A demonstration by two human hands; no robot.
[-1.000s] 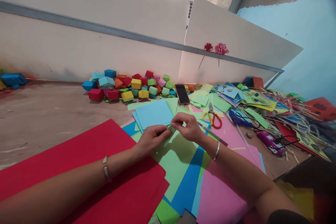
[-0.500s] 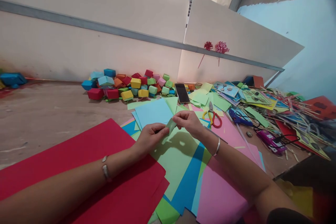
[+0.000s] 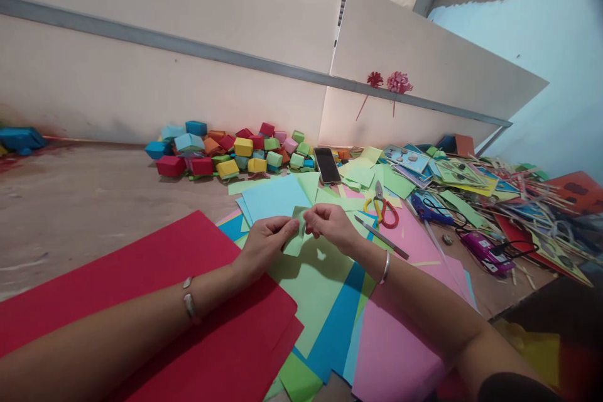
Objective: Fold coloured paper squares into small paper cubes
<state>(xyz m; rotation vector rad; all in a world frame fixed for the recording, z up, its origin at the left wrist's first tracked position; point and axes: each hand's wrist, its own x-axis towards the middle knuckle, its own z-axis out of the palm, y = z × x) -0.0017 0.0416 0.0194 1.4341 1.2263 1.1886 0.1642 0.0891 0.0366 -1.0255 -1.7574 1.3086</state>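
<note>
A small piece of light green paper (image 3: 295,242) is pinched in my left hand (image 3: 266,242), between thumb and fingers. My right hand (image 3: 331,226) is closed at the paper's right edge, thumb and fingertips pressed together on it. Both hands hover over light green sheets (image 3: 306,301) spread on the table. Beyond my hands lie light blue sheets (image 3: 276,198). A large stack of red paper (image 3: 188,257) lies under my left forearm. Right of my right hand rests a grey craft knife (image 3: 384,239), close to scissors with red and yellow handles (image 3: 381,207).
Several folded paper boxes (image 3: 242,147) are heaped along the wall beside a phone (image 3: 326,165). To the right are a blue glue gun (image 3: 431,210), a purple device with a cord (image 3: 487,252) and a pile of sticks and cards (image 3: 527,201). Pink sheets (image 3: 396,339) lie under my right forearm.
My right hand has shifted slightly right and down. The green paper now stands more upright and shows more of its face. The craft knife has come into fuller view.
</note>
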